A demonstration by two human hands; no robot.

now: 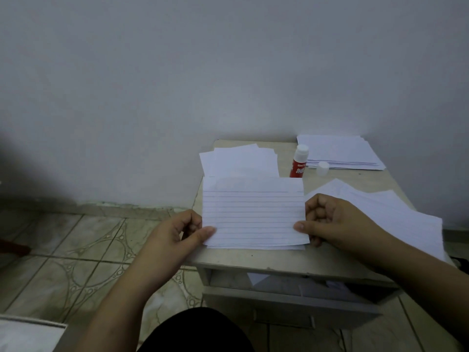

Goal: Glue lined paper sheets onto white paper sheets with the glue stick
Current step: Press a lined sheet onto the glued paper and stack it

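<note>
We find the lined paper sheet [253, 214] at the front-left part of the table [279, 260], its long axis parallel to the front edge, with a strip of a white paper sheet [253, 183] showing beyond its far edge and a thin margin below its near edge. The lined sheet lies between our two hands, neither nearer than the other. Our left hand [177, 232] pinches the near-left corner, thumb on top; our right hand [332, 219] pinches the near-right edge in the same way, remaining fingers curled. We judge the next move to be aligning and pressing the sheet flat. The glue stick [298, 163] stands upright and uncapped beyond the sheet, its cap [322, 168] just beside it, near the far-right stack of sheets [340, 152].
</note>
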